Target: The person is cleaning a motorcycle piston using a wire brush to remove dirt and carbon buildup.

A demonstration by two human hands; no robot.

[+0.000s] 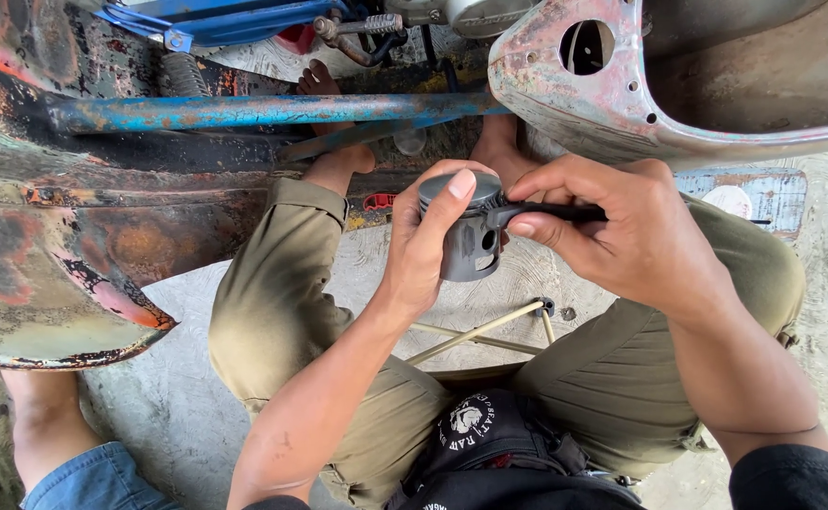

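I see the left hand [423,250] gripping the grey piston [469,231]; right hand [622,231] pinches a black tool [551,213] at its crown; ring work looks unfinished.

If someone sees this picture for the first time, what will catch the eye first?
At the centre, the left hand grips a grey metal piston, while the right hand presses a thin black tool against its top edge. Around them, a rusty vehicle body with peeling paint fills the left side, crossed by a blue tube.
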